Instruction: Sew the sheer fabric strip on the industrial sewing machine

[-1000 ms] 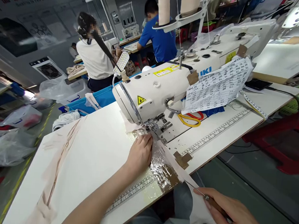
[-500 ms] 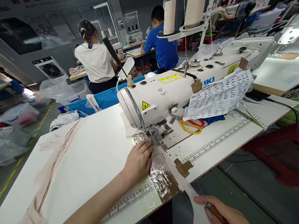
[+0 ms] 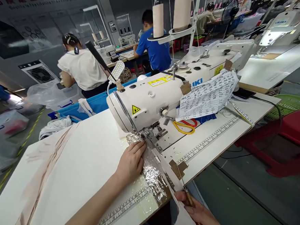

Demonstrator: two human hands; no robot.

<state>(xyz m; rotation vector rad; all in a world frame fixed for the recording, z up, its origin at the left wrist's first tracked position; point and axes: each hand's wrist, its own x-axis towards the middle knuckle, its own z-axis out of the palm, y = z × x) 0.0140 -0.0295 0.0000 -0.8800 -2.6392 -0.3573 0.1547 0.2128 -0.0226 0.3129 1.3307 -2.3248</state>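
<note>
My left hand (image 3: 131, 161) lies on the table beside the sewing machine's needle area, its bent fingers together on the edge of a pale pink fabric strip (image 3: 165, 166). The strip runs from under the presser foot toward me and hangs over the table edge. My right hand (image 3: 204, 214) is closed around the wooden handle of an awl (image 3: 189, 198), its thin metal point upward, and also pinches the fabric at the edge. The white sewing machine (image 3: 146, 95) stands just beyond my left hand. Clear plastic film (image 3: 153, 176) covers the table under the strip.
Red-and-yellow-handled scissors (image 3: 183, 127) lie right of the needle area, below a handwritten sheet (image 3: 207, 96). A tape measure (image 3: 242, 114) lies at the right. More pink fabric (image 3: 43, 184) lies on the left. A red stool (image 3: 286, 142) stands at the right; co-workers sit beyond.
My right hand has moved left and up toward the table edge with the awl and fabric, and the awl points more upward. My left hand stays by the presser foot; the view has shifted.
</note>
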